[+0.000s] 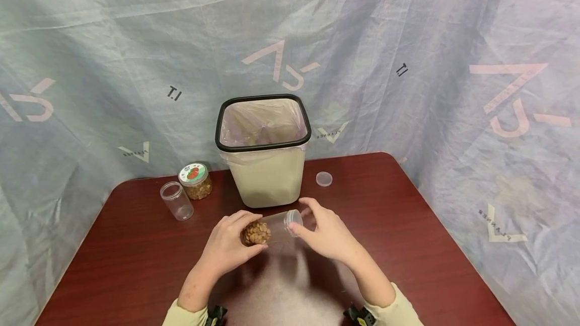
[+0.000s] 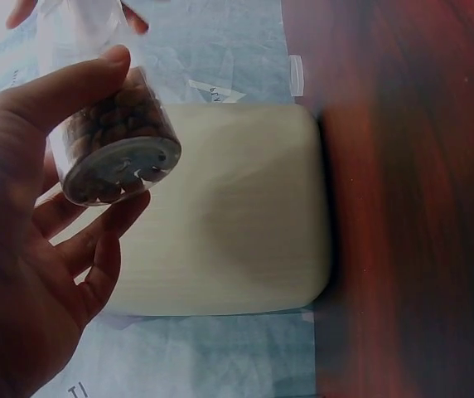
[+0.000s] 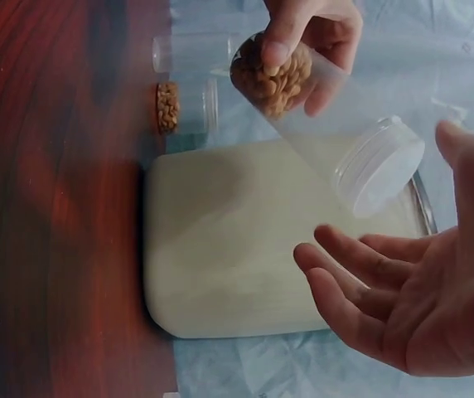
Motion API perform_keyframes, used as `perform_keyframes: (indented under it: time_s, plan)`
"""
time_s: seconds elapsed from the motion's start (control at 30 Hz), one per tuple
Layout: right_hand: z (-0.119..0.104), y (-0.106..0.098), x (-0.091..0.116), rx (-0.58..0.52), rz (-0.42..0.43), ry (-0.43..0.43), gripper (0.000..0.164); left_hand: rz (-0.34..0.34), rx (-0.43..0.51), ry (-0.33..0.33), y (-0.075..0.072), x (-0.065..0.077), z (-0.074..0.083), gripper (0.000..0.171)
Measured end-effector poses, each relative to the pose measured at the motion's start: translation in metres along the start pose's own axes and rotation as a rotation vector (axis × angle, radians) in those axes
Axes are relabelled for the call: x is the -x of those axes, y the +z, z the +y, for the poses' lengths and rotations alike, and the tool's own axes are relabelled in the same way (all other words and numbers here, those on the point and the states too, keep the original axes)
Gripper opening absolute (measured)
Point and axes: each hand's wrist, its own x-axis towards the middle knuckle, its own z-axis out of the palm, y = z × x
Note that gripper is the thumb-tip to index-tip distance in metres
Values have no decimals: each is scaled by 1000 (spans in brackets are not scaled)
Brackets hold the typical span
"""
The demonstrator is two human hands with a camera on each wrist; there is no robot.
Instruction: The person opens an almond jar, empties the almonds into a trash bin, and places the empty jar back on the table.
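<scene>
A tall clear plastic jar (image 1: 278, 226) lies tilted in the air over the table, its screw lid (image 3: 386, 170) on. Brown nut-like pieces (image 1: 257, 233) are gathered at its base end. My left hand (image 1: 230, 241) grips that end, thumb on one side and fingers on the other; the left wrist view shows the jar's round bottom (image 2: 123, 171) between them. At the lid end is my right hand (image 1: 330, 231), thumb and fingers spread around the lid. In the right wrist view its fingers (image 3: 353, 282) are extended and stand a little apart from the lid.
Behind the hands stands a cream waste bin (image 1: 269, 180) with a black rim and plastic liner. To its left are an uncovered clear jar (image 1: 178, 202) and a short lidded jar (image 1: 197, 182) of brown pieces. A loose clear lid (image 1: 323, 179) lies right of the bin.
</scene>
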Motion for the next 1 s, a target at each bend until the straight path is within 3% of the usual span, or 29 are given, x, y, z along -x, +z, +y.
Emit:
perform_keyframes:
  time_s: [0.1, 0.23, 0.47, 0.67, 1.0]
  plan:
    - [-1, 1, -1, -17, -7, 33, 43, -4, -2, 2, 0, 0, 0, 64]
    - [0, 1, -3, -68, -22, -1, 36, -8, -6, 8, 0, -1, 0, 64]
    - [5, -1, -3, -133, -66, -189, 48, -11, -6, 0, 1, 0, -1, 64]
    - [6, -2, -3, -134, -70, -272, 51, -20, -4, -11, 1, 1, -1, 63]
    - [10, -5, -3, -221, -90, -208, 50, -16, -9, -15, -1, 1, -3, 64]
